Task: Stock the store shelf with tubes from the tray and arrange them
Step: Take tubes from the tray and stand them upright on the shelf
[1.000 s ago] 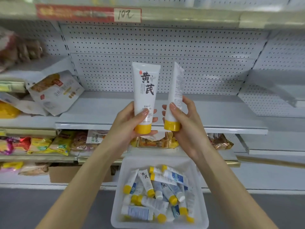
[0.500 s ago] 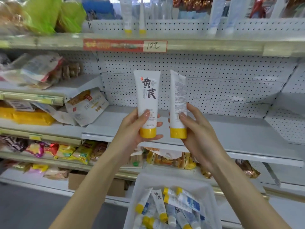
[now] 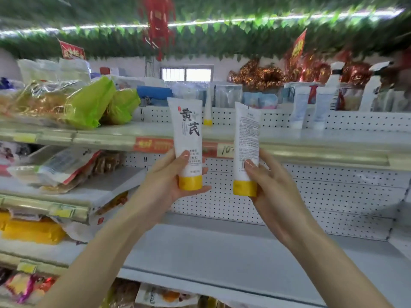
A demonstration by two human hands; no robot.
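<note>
While a person stands facing it, a big white metal shelf unit with a dotted back wall (image 3: 311,192) fills most of the view. A long string of green plastic leaves (image 3: 222,38) hangs across the top. The wide white lower shelf board (image 3: 222,247) lies under both arms. The top shelf board with a pale yellow front strip (image 3: 311,138) runs across the middle, behind the raised hands. Crinkly bright green bags (image 3: 93,103) sit on the left part of the top shelf, and flat yellow packs (image 3: 31,232) lie lower down on the left. Tall white spray bottles (image 3: 371,90) and two pale white tubes (image 3: 299,107) stand on the right part of the top shelf. The left hand (image 3: 162,185) grips a white plastic tube with big black letters and a yellow cap (image 3: 188,134), with the thumb on the front and the fingers curled round the back. This tube is upright, cap down, in the air in front of the top shelf edge. The right hand (image 3: 273,196) grips a white plastic tube with small grey print and a yellow cap (image 3: 246,138) the same way, cap down and leaning a little. The two held tubes are near each other but apart. A small white tube with a yellow cap (image 3: 208,112) stands on the top shelf behind them. A red paper price tag (image 3: 153,145) sticks to the front strip, just beside the left tube.
</note>
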